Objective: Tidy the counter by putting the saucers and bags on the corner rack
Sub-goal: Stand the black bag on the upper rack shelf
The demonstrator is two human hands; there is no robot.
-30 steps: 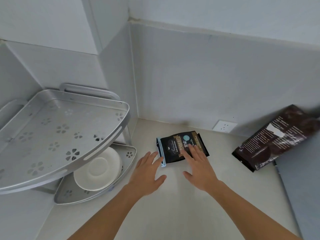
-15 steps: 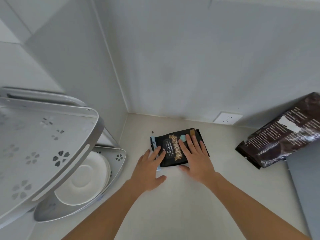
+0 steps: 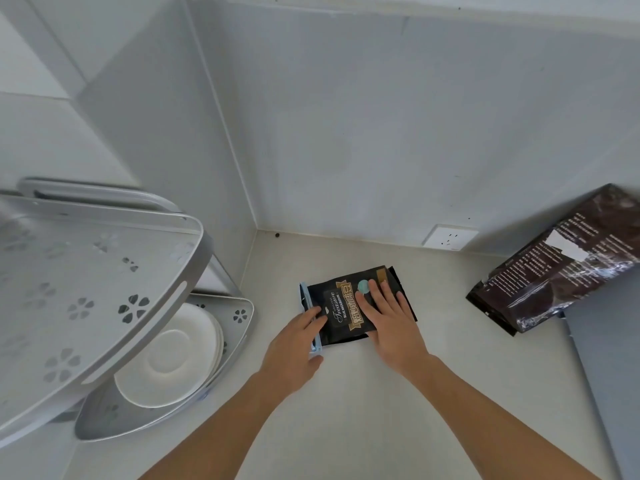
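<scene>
A small black bag [image 3: 341, 306] with gold lettering and a blue clip on its left end lies flat on the counter. My left hand [image 3: 294, 348] rests at its left end, fingers over the clip. My right hand [image 3: 391, 317] lies flat on its right half, fingers spread. Neither hand has lifted it. A larger dark brown bag [image 3: 561, 261] leans at the right. White saucers [image 3: 173, 355] sit stacked on the lower tier of the silver corner rack [image 3: 104, 282] at the left.
The rack's upper tier [image 3: 69, 271] holds nothing. A wall socket [image 3: 449, 237] sits low on the back wall. A grey surface [image 3: 609, 362] borders the counter at the right, under the brown bag.
Both hands have slid further onto the small black bag. The camera has moved closer and turned right, so the rack sits further left in view.
</scene>
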